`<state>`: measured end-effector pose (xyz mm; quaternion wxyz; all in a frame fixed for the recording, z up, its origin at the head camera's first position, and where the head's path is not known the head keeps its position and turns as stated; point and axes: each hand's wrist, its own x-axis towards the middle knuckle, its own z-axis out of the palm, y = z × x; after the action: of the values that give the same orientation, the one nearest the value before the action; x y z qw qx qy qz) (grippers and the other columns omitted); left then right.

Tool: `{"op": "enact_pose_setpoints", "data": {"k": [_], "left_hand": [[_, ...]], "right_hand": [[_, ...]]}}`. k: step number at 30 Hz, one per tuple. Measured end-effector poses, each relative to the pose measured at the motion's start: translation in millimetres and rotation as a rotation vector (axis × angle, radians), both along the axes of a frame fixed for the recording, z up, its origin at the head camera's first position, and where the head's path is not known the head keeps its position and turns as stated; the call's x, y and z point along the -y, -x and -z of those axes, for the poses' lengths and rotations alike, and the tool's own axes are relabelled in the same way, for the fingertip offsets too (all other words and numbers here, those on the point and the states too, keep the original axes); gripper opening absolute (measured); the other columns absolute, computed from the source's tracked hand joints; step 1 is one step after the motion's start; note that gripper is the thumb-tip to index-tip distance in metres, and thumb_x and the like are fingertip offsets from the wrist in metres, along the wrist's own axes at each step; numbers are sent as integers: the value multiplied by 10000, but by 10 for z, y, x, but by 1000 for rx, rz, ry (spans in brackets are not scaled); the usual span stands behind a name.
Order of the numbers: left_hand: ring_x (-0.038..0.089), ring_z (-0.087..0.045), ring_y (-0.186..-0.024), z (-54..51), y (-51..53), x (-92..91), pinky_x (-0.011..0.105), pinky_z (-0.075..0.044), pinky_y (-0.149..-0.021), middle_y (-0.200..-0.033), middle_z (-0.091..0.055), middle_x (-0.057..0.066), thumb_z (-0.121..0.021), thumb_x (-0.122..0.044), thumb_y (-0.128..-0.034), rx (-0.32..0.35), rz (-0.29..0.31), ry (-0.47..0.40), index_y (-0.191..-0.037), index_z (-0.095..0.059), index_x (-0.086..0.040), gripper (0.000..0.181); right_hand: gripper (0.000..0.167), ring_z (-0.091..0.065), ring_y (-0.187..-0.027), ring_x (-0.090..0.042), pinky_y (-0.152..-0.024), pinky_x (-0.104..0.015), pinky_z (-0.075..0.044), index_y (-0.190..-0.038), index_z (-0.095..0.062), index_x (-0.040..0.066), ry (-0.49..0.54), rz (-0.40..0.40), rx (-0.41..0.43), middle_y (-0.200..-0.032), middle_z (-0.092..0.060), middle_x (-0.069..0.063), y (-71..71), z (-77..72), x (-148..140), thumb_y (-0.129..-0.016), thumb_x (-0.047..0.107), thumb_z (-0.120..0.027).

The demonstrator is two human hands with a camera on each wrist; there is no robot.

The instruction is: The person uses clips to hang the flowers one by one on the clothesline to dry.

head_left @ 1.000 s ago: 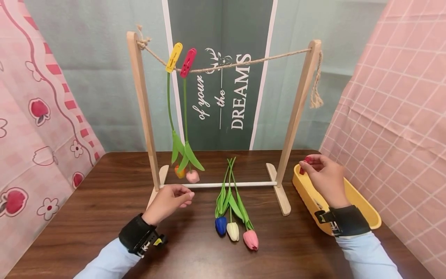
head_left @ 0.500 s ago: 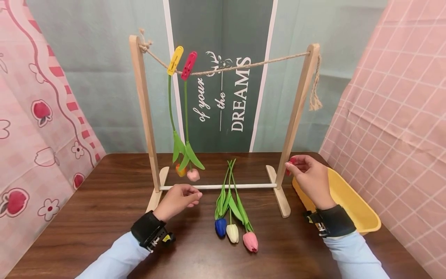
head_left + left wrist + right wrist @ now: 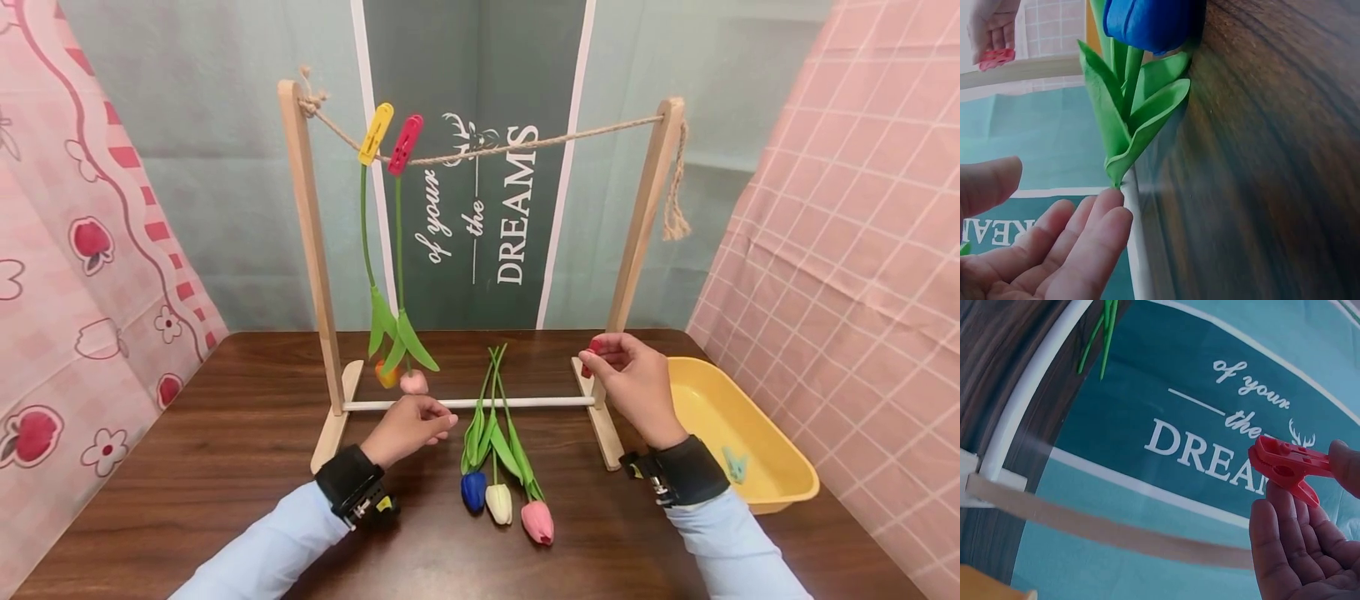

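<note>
My right hand [image 3: 637,387] pinches a red clothespin [image 3: 590,358] between thumb and fingers, beside the frame's right post; the right wrist view shows the clothespin [image 3: 1291,465] closely. My left hand [image 3: 408,429] holds nothing, its fingers relaxed and the thumb apart from them in the left wrist view, where the fingers are near the green leaves of the blue tulip [image 3: 1147,22]. Blue [image 3: 473,492], white [image 3: 498,504] and pink [image 3: 537,522] tulips lie on the table, stems crossing the white bar. Two tulips hang head down from the rope by a yellow clip [image 3: 377,133] and a red clip [image 3: 406,144].
A wooden frame with a left post [image 3: 311,242] and a right post [image 3: 641,225] carries the sagging rope [image 3: 510,147]. Its white bar [image 3: 555,402] runs low between the feet. On the right stands a yellow basket [image 3: 780,442] with a light-blue clip [image 3: 736,465] inside.
My right hand has moved left from the yellow basket to the right post, carrying the red clothespin. My left hand has shifted right, closer to the tulips on the table.
</note>
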<state>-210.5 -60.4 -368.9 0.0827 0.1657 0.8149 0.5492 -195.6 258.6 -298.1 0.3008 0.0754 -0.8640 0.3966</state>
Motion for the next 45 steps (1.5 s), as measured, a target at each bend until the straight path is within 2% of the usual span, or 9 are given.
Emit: {"op": "enact_pose_setpoints", "data": {"k": [12, 19, 28, 32, 36, 41, 43, 45], "left_hand": [[298, -673, -743, 100, 111, -181, 304, -565, -636, -780, -678, 146, -704, -137, -898, 6, -18, 15, -907, -673, 54, 194], [205, -650, -687, 150, 201, -289, 267, -550, -604, -747, -659, 104, -697, -109, -896, 29, -52, 30, -905, -684, 53, 163], [153, -623, -660, 120, 227, -389, 292, -571, -627, -728, -641, 100, -682, -111, -908, 74, -65, 31, -902, -677, 83, 194], [126, -593, -620, 115, 242, -426, 287, -567, -612, -677, -611, 77, -678, -109, -911, 95, -65, 29, -864, -675, 92, 206], [112, -589, -606, 151, 275, -463, 280, -562, -594, -674, -618, 61, -677, -121, -915, 109, -67, 11, -830, -689, 83, 221], [105, -563, -569, 195, 316, -497, 252, -529, -562, -589, -541, 7, -670, -137, -923, 127, -70, 1, -614, -574, -14, 345], [101, -544, -555, 203, 328, -506, 239, -509, -555, -557, -494, -3, -663, -141, -928, 133, -74, 4, -578, -521, -43, 391], [101, -546, -558, 207, 337, -509, 245, -506, -552, -568, -506, -7, -658, -146, -932, 125, -81, 15, -597, -561, -32, 367]], "right_hand": [[246, -654, -719, -180, -636, -150, -496, -971, -684, 23, 38, -58, 21, -827, -688, -74, 42, 32, 178, -821, 177, -804], [249, -655, -742, -190, -660, -150, -513, -982, -682, 18, 78, -96, 55, -854, -685, -80, 57, 15, 276, -816, 157, -806], [225, -657, -726, -183, -636, -200, -517, -971, -689, 27, 87, -123, 49, -841, -687, -71, 97, 37, 351, -811, 132, -808], [234, -657, -729, -186, -652, -200, -525, -972, -690, 27, 90, -127, 50, -834, -686, -71, 121, 63, 361, -811, 146, -810], [235, -658, -727, -178, -659, -198, -531, -970, -689, 28, 92, -142, 45, -830, -684, -63, 133, 86, 376, -812, 153, -810], [226, -662, -718, -169, -651, -197, -536, -965, -684, 27, 102, -165, 36, -820, -687, -54, 145, 112, 400, -813, 141, -807], [230, -663, -716, -167, -650, -198, -537, -969, -683, 23, 107, -170, 38, -818, -689, -52, 150, 122, 406, -815, 142, -805], [234, -663, -713, -168, -647, -199, -537, -971, -682, 22, 110, -170, 39, -813, -691, -53, 151, 129, 410, -814, 144, -806]]}}
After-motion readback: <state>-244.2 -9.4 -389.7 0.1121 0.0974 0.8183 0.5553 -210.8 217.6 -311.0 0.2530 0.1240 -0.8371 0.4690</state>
